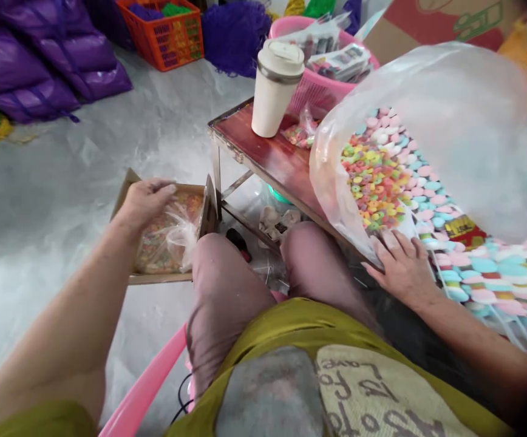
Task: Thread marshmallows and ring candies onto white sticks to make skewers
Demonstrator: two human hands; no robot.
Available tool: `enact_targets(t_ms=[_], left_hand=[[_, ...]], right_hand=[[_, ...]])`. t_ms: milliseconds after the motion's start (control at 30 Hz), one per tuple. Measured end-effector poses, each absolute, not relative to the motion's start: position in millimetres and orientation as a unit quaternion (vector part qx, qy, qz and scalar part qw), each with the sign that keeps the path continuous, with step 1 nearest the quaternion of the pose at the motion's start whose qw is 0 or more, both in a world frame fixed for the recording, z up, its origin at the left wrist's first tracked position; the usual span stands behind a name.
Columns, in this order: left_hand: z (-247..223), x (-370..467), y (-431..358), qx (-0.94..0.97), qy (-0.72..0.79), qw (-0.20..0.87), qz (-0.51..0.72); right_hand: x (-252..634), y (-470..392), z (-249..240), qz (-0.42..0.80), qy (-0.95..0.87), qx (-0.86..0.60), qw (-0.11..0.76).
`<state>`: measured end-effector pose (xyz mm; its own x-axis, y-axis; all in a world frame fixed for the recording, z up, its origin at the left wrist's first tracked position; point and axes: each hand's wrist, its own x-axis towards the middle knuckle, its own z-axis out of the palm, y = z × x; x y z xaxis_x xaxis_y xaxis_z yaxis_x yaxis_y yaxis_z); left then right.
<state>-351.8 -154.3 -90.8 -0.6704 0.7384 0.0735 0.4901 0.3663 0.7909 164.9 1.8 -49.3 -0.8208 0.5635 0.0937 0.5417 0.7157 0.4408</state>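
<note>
My left hand (pixel 147 201) is over the far left side of a cardboard box (pixel 161 279) on the floor, fingers stretched out, with nothing visible in them. Inside the box lies a clear plastic bag (pixel 179 233) of small orange and multicoloured pieces. My right hand (pixel 402 262) rests with fingers spread at the near edge of a big translucent plastic bag (pixel 331 164) on the table. Beside its fingertips is a heap of colourful ring-shaped candies (pixel 375 182). Rows of pink, white and blue candies (pixel 427 182) on sticks lie to the right, partly hidden by the plastic.
A cream lidded cup (pixel 275 91) and a small bag of candies (pixel 302 130) stand on the red-brown table (pixel 245 124). Behind is a pink basket (pixel 318 94) with packets. An orange crate (pixel 163 39) and purple bundles (pixel 58 54) sit on the floor further back.
</note>
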Motion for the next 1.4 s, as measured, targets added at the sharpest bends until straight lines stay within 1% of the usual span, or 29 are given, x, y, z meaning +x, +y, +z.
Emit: enact_targets(t_ms=[100,200,400,467,567,667,767,833,900,967,1000,1067,1233,1300,1400], left_hand=[[-77,-315,-127,0.411,0.762,0.127,0.484],[-69,-281,-97,0.463,0.699,0.103,0.535],[-52,-256,-51,0.527,0.623,0.064,0.575],[-51,-249,-40,0.495,0.611,0.067,0.614],[-60,-231,-27,0.364,0.606,0.087,0.702],[-83,-224,-26,0.288,0.624,0.101,0.719],[-116,-251,-50,0.266,0.703,0.064,0.656],[-141,-279,-80,0.234,0.797,0.046,0.555],[-166,-301,-111,0.234,0.877,0.096,0.408],[-185,-312,-134,0.259,0.905,0.192,0.276],[-191,-313,-140,0.264,0.909,0.225,0.231],[-195,-311,-143,0.274,0.907,0.26,0.185],[-179,-305,-141,0.326,0.901,0.229,0.173],[-178,-302,-154,0.337,0.901,0.242,0.128],[-191,-292,-183,0.313,0.905,0.285,0.03]], right_hand=[[163,-1,-50,0.197,0.925,0.323,0.023],[166,-1,-52,0.192,0.922,0.335,0.027],[171,1,-55,0.172,0.916,0.36,0.048],[172,1,-56,0.162,0.913,0.37,0.052],[173,1,-57,0.156,0.913,0.375,0.041],[173,1,-58,0.159,0.912,0.376,0.031],[172,1,-57,0.168,0.91,0.379,0.024],[170,0,-57,0.171,0.91,0.377,0.024],[168,0,-56,0.17,0.91,0.376,0.026],[166,-1,-56,0.168,0.909,0.38,0.026],[165,-1,-57,0.167,0.91,0.379,0.024],[164,-2,-57,0.167,0.912,0.375,0.017],[168,-1,-56,0.18,0.912,0.369,0.01],[172,1,-57,0.186,0.914,0.36,0.015],[180,7,-61,0.212,0.926,0.314,0.002]])
